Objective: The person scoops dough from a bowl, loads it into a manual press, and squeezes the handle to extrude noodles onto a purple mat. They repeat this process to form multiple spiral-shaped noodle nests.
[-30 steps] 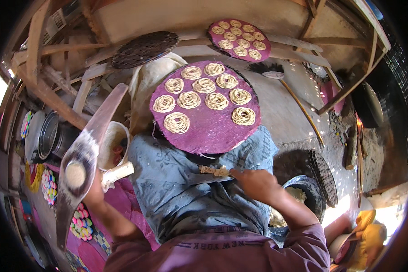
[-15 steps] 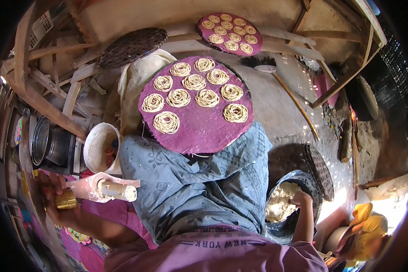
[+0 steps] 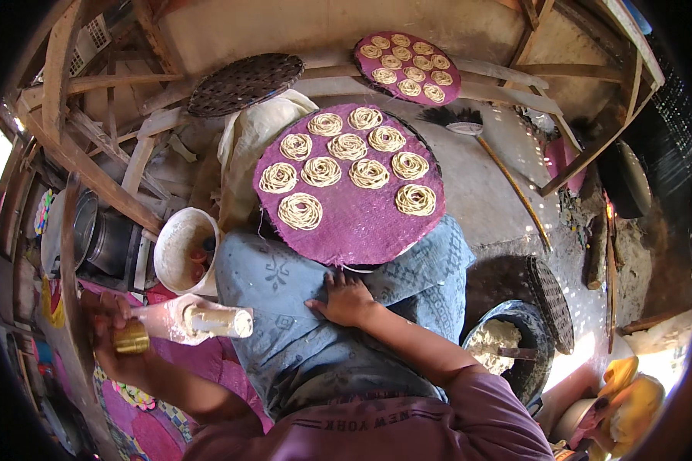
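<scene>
My left hand (image 3: 109, 330) is closed round a pink, dough-smeared noodle press (image 3: 165, 319), held out left of my knees. A pale cylinder sticks out of its far end and a gold-coloured one sits by my fingers. My right hand (image 3: 346, 301) rests on the blue patterned cloth over my lap, fingers spread, holding nothing. Its fingertips reach the near edge of a round tray (image 3: 338, 230) covered in purple cloth; whether they touch it I cannot tell. On that tray lie several coiled nests of pale noodle strands (image 3: 347, 147), with bare cloth at the near middle.
On my right, a dark bucket (image 3: 542, 349) holds pale dough (image 3: 494, 342) with a flat-handled tool in it. A white bucket (image 3: 186, 230) stands left of my knee. Further off are another nest-filled tray (image 3: 377, 71), a dark woven tray (image 3: 246, 83) and a long-handled brush (image 3: 515, 184).
My right hand has left the dough bucket and come across to my lap beside the tray, exposing the flat-handled tool. My left hand keeps its hold on the press. The view has shifted slightly.
</scene>
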The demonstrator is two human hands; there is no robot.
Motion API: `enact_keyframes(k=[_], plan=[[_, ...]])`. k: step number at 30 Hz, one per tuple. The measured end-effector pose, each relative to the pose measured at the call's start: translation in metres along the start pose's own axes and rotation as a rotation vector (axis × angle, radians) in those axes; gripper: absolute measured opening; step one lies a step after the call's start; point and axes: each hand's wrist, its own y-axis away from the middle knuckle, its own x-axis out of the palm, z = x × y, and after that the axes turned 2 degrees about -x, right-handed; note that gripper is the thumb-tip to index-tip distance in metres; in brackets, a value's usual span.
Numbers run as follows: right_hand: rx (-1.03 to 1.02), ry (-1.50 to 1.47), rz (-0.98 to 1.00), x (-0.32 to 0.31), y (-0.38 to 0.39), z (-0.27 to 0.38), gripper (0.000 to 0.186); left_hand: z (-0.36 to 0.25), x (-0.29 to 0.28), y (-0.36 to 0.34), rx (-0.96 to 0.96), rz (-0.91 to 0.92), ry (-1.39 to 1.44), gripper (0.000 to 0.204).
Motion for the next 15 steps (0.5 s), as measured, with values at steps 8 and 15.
enact_keyframes(k=[8,15], plan=[[-0.017,-0.055,0.072,0.0,0.0,0.003,0.089,-0.017,-0.023,0.02,-0.062,-0.194,-0.092,0.03],[-0.641,-1.125,0.168,-0.016,0.05,0.035,0.075,0.038,0.041,-0.001,-0.406,0.044,0.748,0.018]])
